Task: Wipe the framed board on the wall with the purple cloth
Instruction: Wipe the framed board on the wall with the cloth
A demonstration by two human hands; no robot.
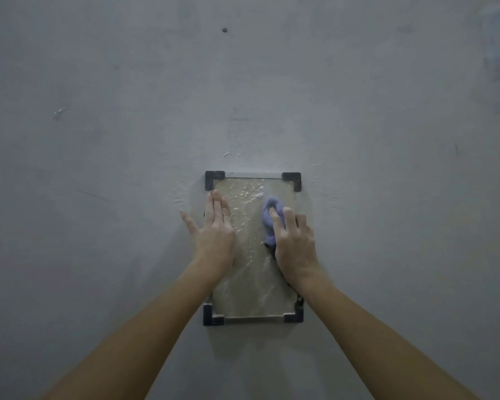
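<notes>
Head view faces wall [98, 140] closely

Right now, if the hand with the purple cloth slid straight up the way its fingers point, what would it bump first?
Probably the white foamy specks just above the purple cloth, which the right hand pushes ahead of it.

Board [251, 284]: smooth, streaky, white-speckled; black plastic-looking corner pieces [213, 179]. Cloth [269, 217]: soft purple fabric. Wall [98, 140]: matt grey.

cloth [269, 219]: purple | board [251, 284]: beige, white speckles and streaks | corner brackets [213, 179]: black | wall [98, 140]: grey
</notes>
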